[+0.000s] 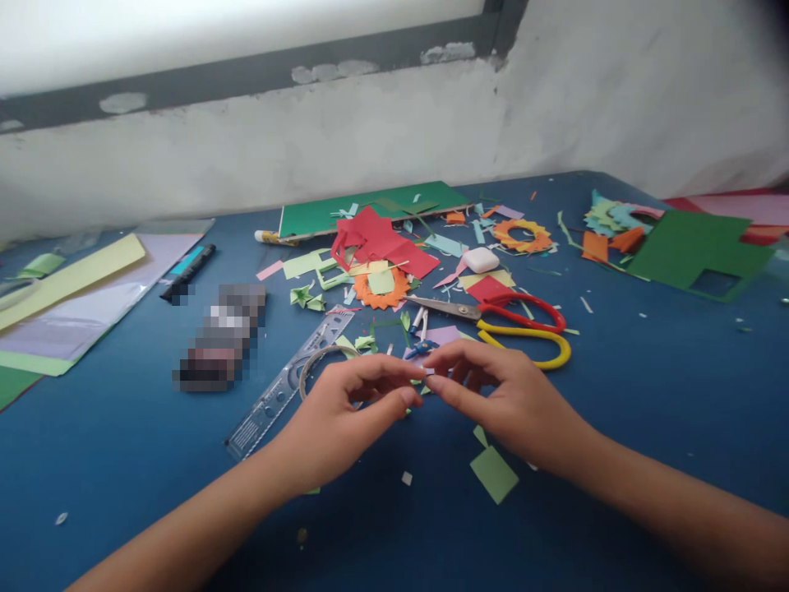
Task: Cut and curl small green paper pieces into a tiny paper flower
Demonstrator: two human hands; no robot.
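Observation:
My left hand (354, 411) and my right hand (502, 399) meet at the fingertips above the blue table (382, 543). Between the fingers of my right hand is a tiny pale lilac paper piece (430, 372), and my left fingertips touch its left side. Just beyond the hands lie scissors (472, 311) with red and yellow handles, and a blue compass (422, 349). A clear ruler (283, 390) and a roll of tape (306, 374) are left of and partly behind my left hand. A light green paper square (494, 474) lies below my right hand.
Red paper (385, 242), an orange paper ring (523, 236) and an eraser (480, 261) lie among scraps farther back. A blurred-out object (225, 337) and a black marker (190, 271) are on the left. Dark green paper (690, 247) lies at right.

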